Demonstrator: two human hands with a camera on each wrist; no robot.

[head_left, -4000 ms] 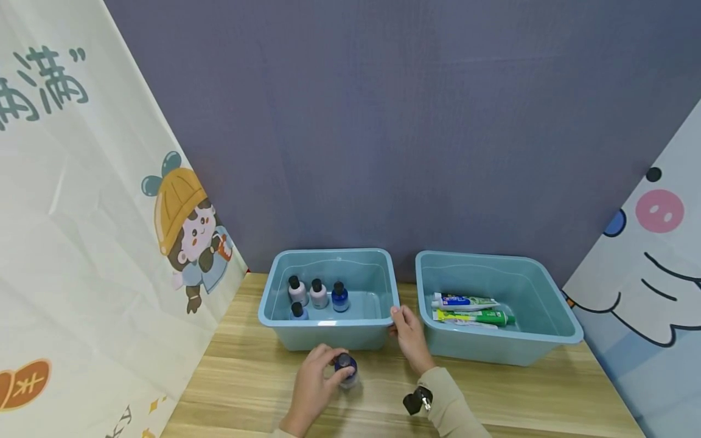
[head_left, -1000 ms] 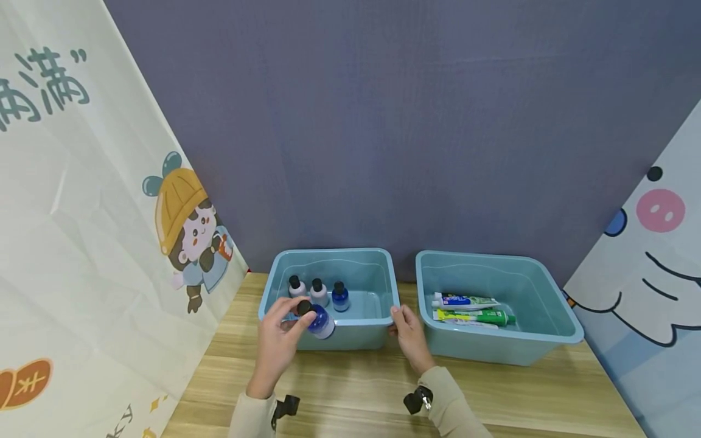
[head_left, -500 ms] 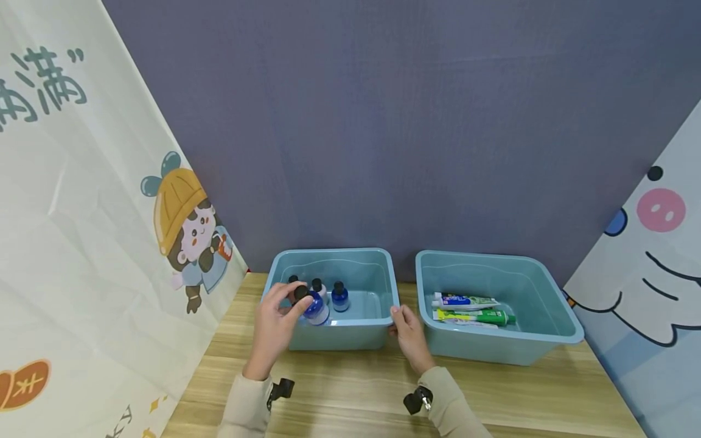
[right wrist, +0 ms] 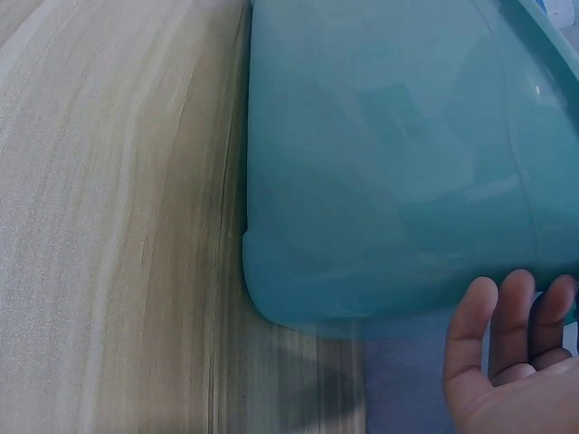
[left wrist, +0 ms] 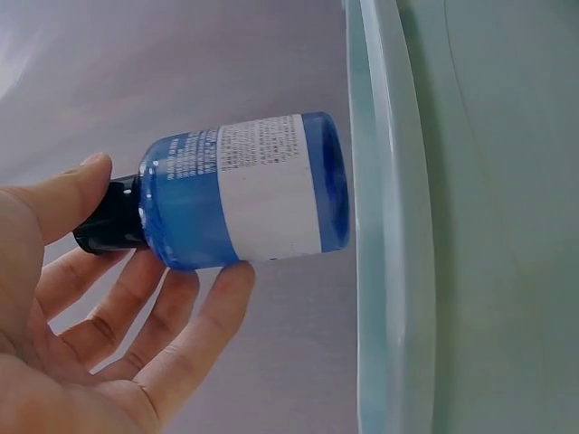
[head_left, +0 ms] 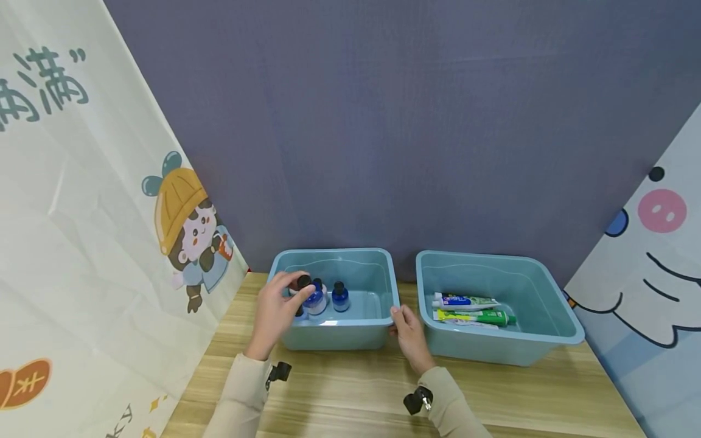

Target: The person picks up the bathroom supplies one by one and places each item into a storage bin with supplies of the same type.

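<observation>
My left hand (head_left: pixel 274 313) pinches a blue bottle (head_left: pixel 314 302) by its black cap, over the front left part of the left blue bin (head_left: pixel 350 322). In the left wrist view the bottle (left wrist: pixel 185 208) shows a white label, with thumb and fingers at its cap and shoulder. A dark blue bottle (head_left: pixel 340 299) stands upright in that bin; other bottles there are mostly hidden behind my hand and the held bottle. My right hand (head_left: pixel 411 340) grips the bin's rim at its front right corner; in the right wrist view its fingers (right wrist: pixel 470 330) curl at the bin wall.
A second blue bin (head_left: pixel 504 350) stands to the right with several toothpaste tubes (head_left: pixel 476 316) in it. Both bins are on a wooden table (head_left: pixel 350 395), against a dark grey back panel (head_left: pixel 383 134). Printed sheets flank the left and right sides.
My left hand has lifted the blue bottle from the table in front of the left bin and carried it over the front rim. My right hand has stayed at the rim.
</observation>
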